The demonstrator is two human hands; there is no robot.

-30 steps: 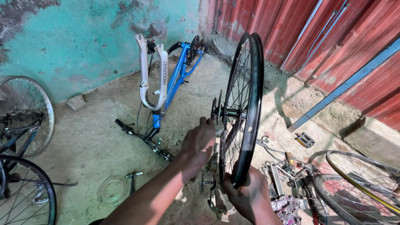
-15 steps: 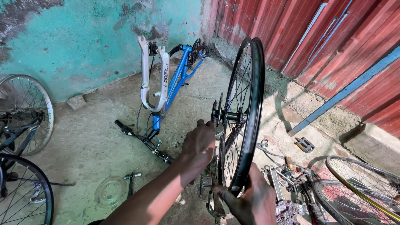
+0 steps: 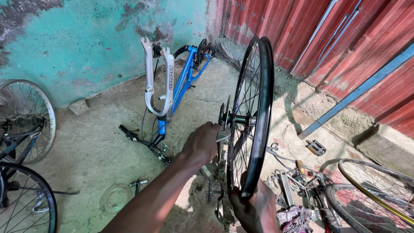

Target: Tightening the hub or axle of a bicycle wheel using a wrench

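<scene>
Rough concrete floor underfoot — dusty, patchy, running up to a teal wall and a red metal one. A blue bicycle frame lies upside down on it, white fork up. A clear plastic disc sits near a small tool. A stone rests by the wall — a pedal lies alone on the right, spanners and a rag close by.

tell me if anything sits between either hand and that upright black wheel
Nothing visible does. The left hand is already at the sprocket side of the black wheel, just below the hub, closed on a metal part there. The right hand grips the bottom of the rim directly. The blue bike frame lies beyond, apart from both.
</scene>
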